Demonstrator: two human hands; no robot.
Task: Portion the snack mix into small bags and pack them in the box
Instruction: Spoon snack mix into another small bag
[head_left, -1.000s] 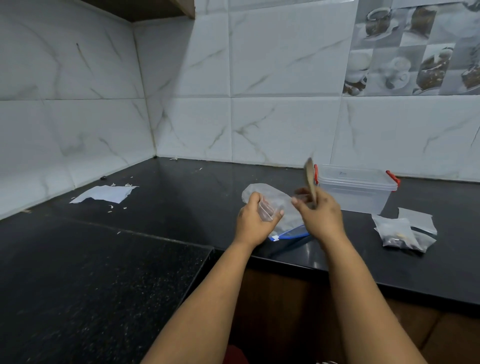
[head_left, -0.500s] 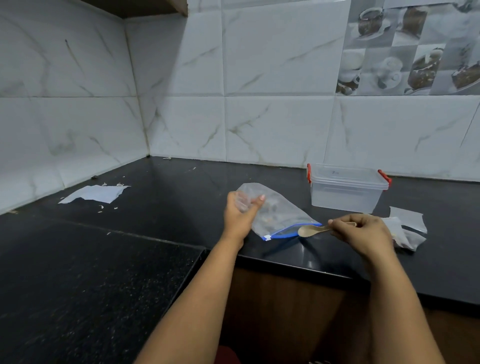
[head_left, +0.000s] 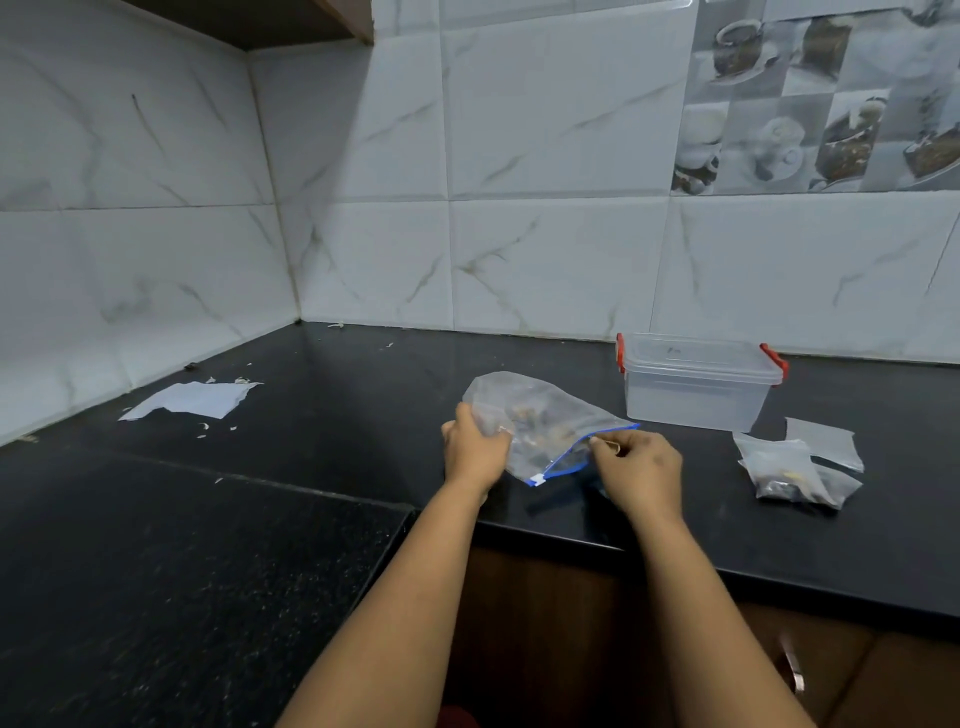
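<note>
Clear plastic box (head_left: 696, 395), glossy stone counter (head_left: 363, 415)

Clear zip bag (head_left: 545, 423) of snack mix (blue seal), lidded box (head_left: 696, 387) behind, small filled bags (head_left: 795, 467) right

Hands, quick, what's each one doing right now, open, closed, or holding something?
Left hand: fingers curled around a small clear bag.
Right hand: closed on the wooden spoon at the mouth of the big zip bag.
</note>
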